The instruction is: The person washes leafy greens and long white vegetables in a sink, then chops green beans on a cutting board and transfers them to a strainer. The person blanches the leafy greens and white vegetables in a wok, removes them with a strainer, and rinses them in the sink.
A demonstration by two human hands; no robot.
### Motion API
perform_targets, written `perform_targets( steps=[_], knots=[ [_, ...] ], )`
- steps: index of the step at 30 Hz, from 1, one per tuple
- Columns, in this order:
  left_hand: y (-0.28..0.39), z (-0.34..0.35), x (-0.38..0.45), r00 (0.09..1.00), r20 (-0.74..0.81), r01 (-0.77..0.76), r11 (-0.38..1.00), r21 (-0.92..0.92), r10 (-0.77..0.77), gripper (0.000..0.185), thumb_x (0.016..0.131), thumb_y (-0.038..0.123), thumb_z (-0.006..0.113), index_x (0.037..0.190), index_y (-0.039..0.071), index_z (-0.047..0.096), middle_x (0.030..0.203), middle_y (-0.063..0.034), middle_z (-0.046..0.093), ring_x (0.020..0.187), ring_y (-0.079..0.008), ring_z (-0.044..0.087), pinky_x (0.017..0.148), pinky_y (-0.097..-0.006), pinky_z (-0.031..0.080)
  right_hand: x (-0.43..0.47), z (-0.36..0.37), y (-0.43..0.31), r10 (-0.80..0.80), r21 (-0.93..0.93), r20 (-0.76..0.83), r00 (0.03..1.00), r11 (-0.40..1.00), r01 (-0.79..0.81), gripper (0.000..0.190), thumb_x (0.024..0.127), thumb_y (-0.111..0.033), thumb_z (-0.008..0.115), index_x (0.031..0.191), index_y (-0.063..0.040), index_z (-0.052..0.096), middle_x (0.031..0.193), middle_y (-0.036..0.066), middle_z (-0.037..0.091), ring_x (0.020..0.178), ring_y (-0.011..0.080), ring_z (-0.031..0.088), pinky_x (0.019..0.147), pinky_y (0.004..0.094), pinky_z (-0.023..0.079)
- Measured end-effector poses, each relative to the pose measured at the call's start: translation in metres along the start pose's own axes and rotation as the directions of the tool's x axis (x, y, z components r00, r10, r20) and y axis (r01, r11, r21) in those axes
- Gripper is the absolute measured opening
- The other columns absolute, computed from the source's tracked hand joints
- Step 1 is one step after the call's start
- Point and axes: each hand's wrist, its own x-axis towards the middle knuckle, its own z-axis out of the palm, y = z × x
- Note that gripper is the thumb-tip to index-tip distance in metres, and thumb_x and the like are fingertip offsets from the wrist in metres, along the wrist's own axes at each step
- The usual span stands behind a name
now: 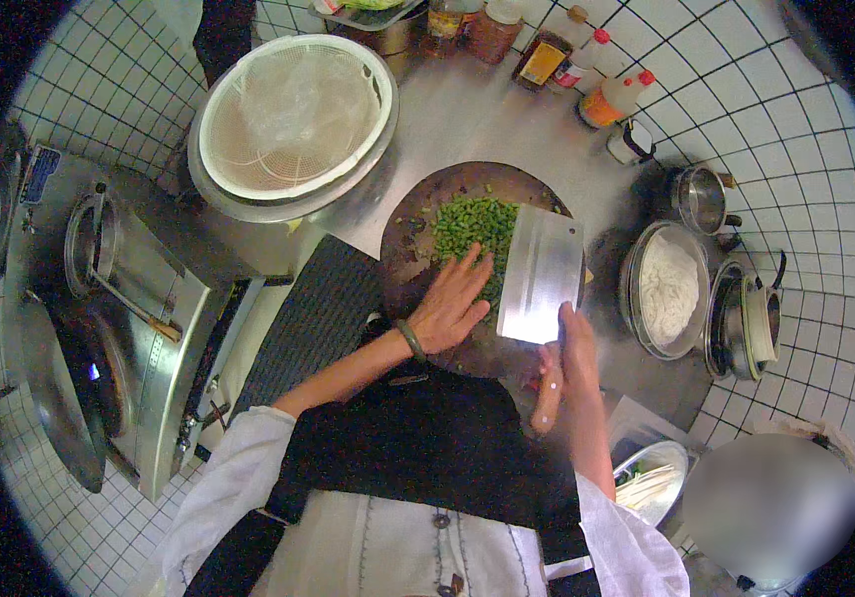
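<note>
My right hand (575, 347) is closed around the wooden handle of a cleaver (543, 272), whose broad steel blade lies over the right side of a round chopping board (412, 224). Chopped green vegetable pieces (472, 227) are heaped on the board, to the left of the blade and partly under it. My left hand (453, 306), with a bangle at the wrist, is spread with its fingertips at the near edge of the heap. Whether its palm touches the board cannot be told.
A white mesh strainer (211, 127) sits in a metal basin at the upper left. Bottles (546, 56) stand along the tiled wall. Bowls (666, 287), one with white contents, are at the right. A wok stove (173, 313) is on the left, and a bowl of pale strips (647, 485) at lower right.
</note>
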Motion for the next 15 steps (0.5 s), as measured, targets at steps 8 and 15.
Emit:
perform_targets(
  steps=[8, 15],
  knots=[
    [0.031, 0.011, 0.011, 0.921, 0.389, 0.347, -0.491, -0.799, 0.017, 0.099, 0.081, 0.076, 0.027, 0.139, -0.004, 0.03, 0.141, -0.0144, 0.04, 0.129, -0.0267, 0.037, 0.111, -0.0403, 0.022, 0.018, -0.008, 0.024, 0.109, 0.112, 0.148, 0.983, 0.986, -0.126, 0.039, 0.095, -0.043, 0.041, 0.098, -0.005, 0.05, 0.066, 0.006, 0.055, 0.039, 0.0112, 0.041, 0.033, 0.0247, 0.036],
    [0.009, 0.023, 0.018, 0.904, 0.428, 0.357, -0.5, -0.789, -0.029, 0.09, 0.085, 0.069, 0.035, 0.137, -0.004, 0.032, 0.141, -0.0156, 0.04, 0.131, -0.0267, 0.035, 0.111, -0.0402, 0.02, -0.039, -0.063, 0.026, 0.198, -0.072, 0.107, 0.974, 0.979, -0.191, 0.032, 0.092, -0.037, 0.05, 0.098, -0.006, 0.054, 0.061, 0.003, 0.054, 0.035, 0.0098, 0.04, 0.028, 0.0221, 0.032]
  ],
)
